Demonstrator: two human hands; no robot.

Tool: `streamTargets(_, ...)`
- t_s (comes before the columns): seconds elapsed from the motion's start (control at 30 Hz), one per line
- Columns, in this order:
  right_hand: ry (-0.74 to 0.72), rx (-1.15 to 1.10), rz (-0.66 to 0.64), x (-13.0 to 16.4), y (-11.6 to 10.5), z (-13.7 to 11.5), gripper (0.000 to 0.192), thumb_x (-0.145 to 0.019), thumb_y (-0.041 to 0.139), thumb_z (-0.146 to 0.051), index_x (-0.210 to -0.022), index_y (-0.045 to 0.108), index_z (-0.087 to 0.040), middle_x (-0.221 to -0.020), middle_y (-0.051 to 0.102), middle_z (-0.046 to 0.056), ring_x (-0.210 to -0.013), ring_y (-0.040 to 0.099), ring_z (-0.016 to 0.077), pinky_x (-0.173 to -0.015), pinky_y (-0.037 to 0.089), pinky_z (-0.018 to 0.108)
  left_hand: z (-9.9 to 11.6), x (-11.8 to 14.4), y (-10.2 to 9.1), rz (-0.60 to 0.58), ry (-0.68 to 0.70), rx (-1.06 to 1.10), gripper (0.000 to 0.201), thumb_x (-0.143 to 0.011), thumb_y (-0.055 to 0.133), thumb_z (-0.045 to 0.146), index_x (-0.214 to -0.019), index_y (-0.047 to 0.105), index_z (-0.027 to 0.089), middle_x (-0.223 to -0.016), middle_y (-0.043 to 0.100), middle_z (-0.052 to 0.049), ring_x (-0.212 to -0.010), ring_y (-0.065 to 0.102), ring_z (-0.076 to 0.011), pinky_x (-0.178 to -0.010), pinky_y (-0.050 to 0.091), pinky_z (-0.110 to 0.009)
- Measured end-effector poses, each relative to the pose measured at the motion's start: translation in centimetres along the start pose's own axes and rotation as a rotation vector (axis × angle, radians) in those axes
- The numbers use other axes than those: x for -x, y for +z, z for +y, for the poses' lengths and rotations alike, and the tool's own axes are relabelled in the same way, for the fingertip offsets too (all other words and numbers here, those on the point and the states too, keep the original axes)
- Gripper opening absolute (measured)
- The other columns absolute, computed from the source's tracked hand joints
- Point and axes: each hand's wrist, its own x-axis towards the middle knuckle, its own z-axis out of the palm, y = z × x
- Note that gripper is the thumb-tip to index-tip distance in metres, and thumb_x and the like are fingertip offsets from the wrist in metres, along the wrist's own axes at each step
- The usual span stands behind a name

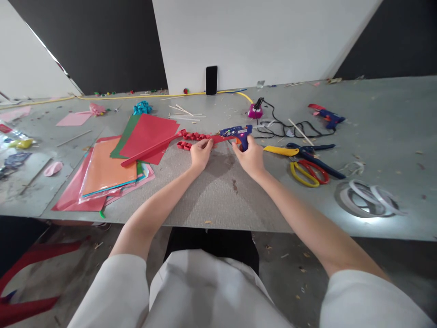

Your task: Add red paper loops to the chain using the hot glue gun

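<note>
At a cluttered grey table (218, 196), the left hand (200, 153) pinches a folded red paper chain (195, 136) while the right hand (251, 158) grips a blue glue gun (237, 132) beside it.

A black phone (211, 80) leans upright against the white wall beyond the grip; scissors (309, 166) lie just right of it; tape rolls (367, 198) farther right; stacked coloured paper sheets (112, 171) lie left.
</note>
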Motion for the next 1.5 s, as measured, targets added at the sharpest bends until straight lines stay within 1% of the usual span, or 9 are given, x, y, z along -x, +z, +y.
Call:
streamTargets(0.17,0.034,-0.041,0.024,0.0,-0.1,0.0,0.032,-0.092,0.065,-0.055,-0.095,0.052,-0.025,-0.073,0.065,0.004,-0.069,0.068,0.0277,-0.074,0.053,0.043,-0.2,-0.2,-0.1,0.023,-0.025,0.030,0.024,-0.096,0.065,0.032,-0.083,0.076,0.015,-0.075,0.077,-0.008,-0.067,0.066,-0.0154,-0.065,0.049,-0.025)
streamTargets(0.3,0.025,-0.053,0.028,0.0,-0.1,0.0,0.034,-0.092,0.065,-0.057,-0.094,0.053,-0.025,-0.073,0.065,0.003,-0.068,0.068,0.0270,-0.074,0.054,0.044,-0.4,-0.3,-0.1,0.017,-0.021,0.007,0.022,-0.095,0.068,0.032,-0.083,0.077,0.015,-0.075,0.078,-0.008,-0.071,0.069,-0.0168,-0.068,0.051,-0.025)
streamTargets(0.53,-0.022,-0.013,0.017,0.1,0.0,0.1,0.031,-0.091,0.066,-0.052,-0.087,0.048,-0.027,-0.068,0.061,0.001,-0.063,0.061,0.0236,-0.067,0.049,0.037,-0.8,-0.3,0.0,-0.012,0.033,-0.027,0.019,-0.094,0.063,0.023,-0.083,0.077,0.016,-0.077,0.079,-0.008,-0.074,0.073,-0.0190,-0.074,0.054,-0.028)
streamTargets(0.7,-0.025,0.005,-0.008,0.1,-0.1,-0.2,0.032,-0.091,0.066,-0.050,-0.085,0.045,-0.027,-0.066,0.059,0.001,-0.063,0.061,0.0233,-0.066,0.047,0.036,-0.9,-0.3,0.0,-0.032,0.053,-0.050,0.020,-0.094,0.066,0.028,-0.083,0.078,0.017,-0.079,0.079,-0.007,-0.076,0.073,-0.0195,-0.073,0.054,-0.028)
streamTargets(0.87,0.008,-0.010,0.013,0.1,-0.1,-0.3,0.031,-0.091,0.065,-0.053,-0.088,0.049,-0.027,-0.068,0.062,0.002,-0.064,0.062,0.0237,-0.066,0.048,0.036,-0.7,-0.2,0.1,-0.015,0.046,-0.019,0.022,-0.096,0.064,0.033,-0.086,0.077,0.017,-0.078,0.079,-0.008,-0.072,0.071,-0.0177,-0.069,0.052,-0.026)
streamTargets(1.1,0.033,-0.034,0.074,0.0,-0.2,-0.1,0.041,-0.091,0.063,-0.067,-0.090,0.053,-0.026,-0.071,0.066,0.003,-0.066,0.064,0.0245,-0.068,0.052,0.038,-0.7,-0.2,0.0,0.019,0.013,-0.051,0.035,-0.096,0.066,0.045,-0.076,0.070,0.017,-0.069,0.072,-0.005,-0.065,0.064,-0.0141,-0.062,0.045,-0.023)
streamTargets(1.27,0.047,-0.050,0.074,0.0,-0.3,-0.3,0.044,-0.090,0.063,-0.069,-0.091,0.054,-0.026,-0.072,0.065,0.004,-0.067,0.064,0.0246,-0.068,0.051,0.037,-0.7,-0.2,0.1,0.005,0.000,-0.024,0.030,-0.096,0.066,0.041,-0.081,0.072,0.017,-0.073,0.074,-0.006,-0.068,0.067,-0.0153,-0.065,0.048,-0.024)
streamTargets(1.4,0.061,-0.126,0.103,-0.4,-0.5,-0.1,0.046,-0.087,0.066,-0.070,-0.090,0.056,-0.025,-0.076,0.066,0.004,-0.073,0.064,0.0234,-0.071,0.051,0.036,-0.6,-0.1,0.1,0.003,-0.005,-0.013,0.028,-0.096,0.066,0.041,-0.085,0.073,0.016,-0.077,0.076,-0.007,-0.069,0.067,-0.0152,-0.068,0.049,-0.024)
streamTargets(1.5,0.118,-0.192,0.128,-1.1,-0.8,0.7,0.050,-0.083,0.071,-0.071,-0.088,0.058,-0.023,-0.077,0.067,0.004,-0.072,0.062,0.0215,-0.073,0.052,0.036,-0.3,-0.1,0.0,0.017,0.015,-0.029,0.032,-0.098,0.064,0.042,-0.079,0.068,0.017,-0.073,0.073,-0.005,-0.066,0.063,-0.0134,-0.067,0.046,-0.024)
